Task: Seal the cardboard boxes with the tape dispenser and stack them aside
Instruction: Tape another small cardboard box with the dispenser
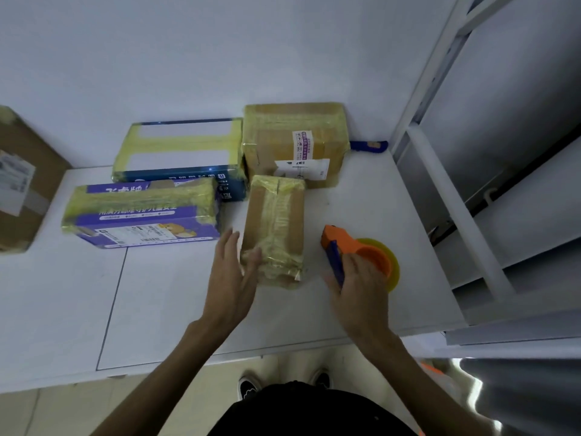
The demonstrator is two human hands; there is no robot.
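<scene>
**Small brown box** (273,231): middle of the white worktop (176,309), directly ahead of the person. The long axis runs away from the body, with the far end leaning slightly right. Yellowish tape, wrinkled, runs lengthwise along the top and bunches over the near end.

**Left hand** (231,278): just beside the box's near-left corner. The fingers are straight and together, the palm is turned toward the box's left side, and the thumb touches the taped corner. It holds nothing. This is the nearer hand to the box.

**Tape dispenser** (355,253): orange body, blue handle and yellow roll. It sits on the worktop to the right of the box, near it but apart, with its nose pointing away and to the left.

**Right hand** (361,284): laid over the rear of the dispenser, with the fingers curled round the handle, gripping it.

**Judgement:** the box appears sealed. Moving it aside falls to the left hand, probably by a grasp across the short width.

**Neighbours:**
- Larger brown box (295,143): taped, touching the small box's far end.
- Blue box (179,155): taped, at far left.
- Purple box (141,215): taped, left of the small box and in front of the blue one.
- Blue-handled knife (367,145): beyond the larger box.
- Brown carton (19,180): at the left edge of the view.
</scene>
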